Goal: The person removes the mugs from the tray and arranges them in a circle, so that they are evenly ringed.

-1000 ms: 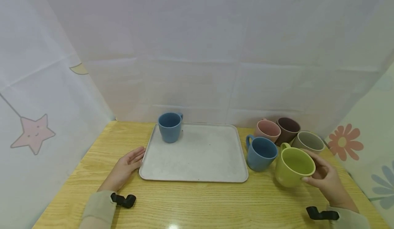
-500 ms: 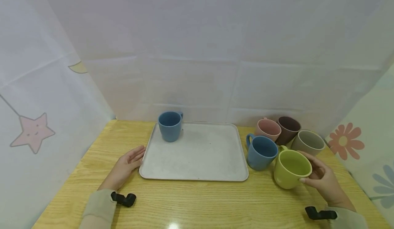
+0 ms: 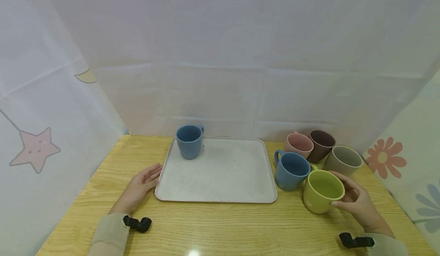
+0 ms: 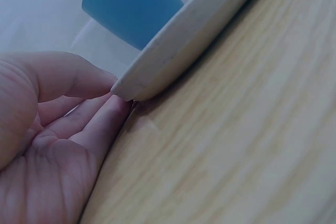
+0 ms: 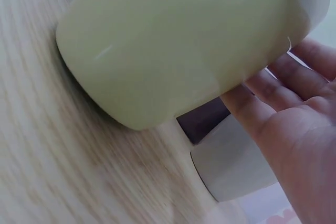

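My right hand (image 3: 359, 202) grips a yellow-green mug (image 3: 317, 200) from its right side, thumb on the near wall and fingers round the far side. In the right wrist view the mug (image 5: 157, 45) leans slightly, its base close over the wood. My left hand (image 3: 139, 187) lies at the left edge of a pale rectangular tray (image 3: 223, 179), its fingers extended; in the left wrist view the fingertips touch the tray's rim (image 4: 163, 51). A blue mug (image 3: 190, 145) stands upright in the tray's back left corner.
Beside the green mug, a second blue mug (image 3: 291, 174) stands at the tray's right edge. Behind are a pink mug (image 3: 299, 145), a dark brown mug (image 3: 321, 147) and a grey mug (image 3: 343, 160). White cloth (image 3: 213, 95) closes off the back of the wooden table (image 3: 213, 229).
The right hand has brought the green mug a little left and toward me, away from the grey mug. The left hand and the tray have stayed in place.
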`<state>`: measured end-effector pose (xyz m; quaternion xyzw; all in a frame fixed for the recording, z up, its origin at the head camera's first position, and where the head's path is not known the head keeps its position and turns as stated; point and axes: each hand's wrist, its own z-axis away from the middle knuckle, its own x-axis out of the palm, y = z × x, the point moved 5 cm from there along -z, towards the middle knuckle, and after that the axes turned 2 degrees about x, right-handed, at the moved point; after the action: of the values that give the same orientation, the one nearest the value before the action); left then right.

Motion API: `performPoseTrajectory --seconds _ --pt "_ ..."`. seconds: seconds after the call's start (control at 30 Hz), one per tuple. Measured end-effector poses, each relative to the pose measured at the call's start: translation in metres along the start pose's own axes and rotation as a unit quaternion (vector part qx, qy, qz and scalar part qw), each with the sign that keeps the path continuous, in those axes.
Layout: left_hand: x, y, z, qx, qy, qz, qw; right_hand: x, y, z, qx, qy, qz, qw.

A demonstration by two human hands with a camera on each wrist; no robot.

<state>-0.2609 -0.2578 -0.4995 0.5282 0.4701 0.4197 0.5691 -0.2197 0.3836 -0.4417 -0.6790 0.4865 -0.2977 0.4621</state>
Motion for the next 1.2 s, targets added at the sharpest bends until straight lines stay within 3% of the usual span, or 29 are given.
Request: performPoseTrajectory --seconds 0.17,0.4,0.53,0.97,1.2 --pt "0.0004 0.0005 0.0005 0.000 -0.003 0.004 1.0000 -0.0003 -0.0013 0.0002 0.009 -0.021 0.006 0.9997" --pt "0.0007 0.0011 0.0013 -0.001 -0.002 0.004 1.0000 0.0003 0.0020 0.0003 0.046 -0.084 0.001 0.9954" --pt "0.0012 0.0020 0.0013 -0.001 0.000 0.003 1.0000 0.0016 0.0038 -0.0020 0.042 -0.103 -0.011 0.9937" --pt "0.0016 0.0011 0.0001 -0.002 0.001 0.000 1.0000 0.0067 -0.0017 -0.0026 0.036 -0.121 -0.030 0.9916" --pt "0.0008 0.0012 -0.0004 -0.002 0.001 0.005 1.0000 0.0036 -0.0009 -0.0033 0.055 -0.099 0.020 0.9934"
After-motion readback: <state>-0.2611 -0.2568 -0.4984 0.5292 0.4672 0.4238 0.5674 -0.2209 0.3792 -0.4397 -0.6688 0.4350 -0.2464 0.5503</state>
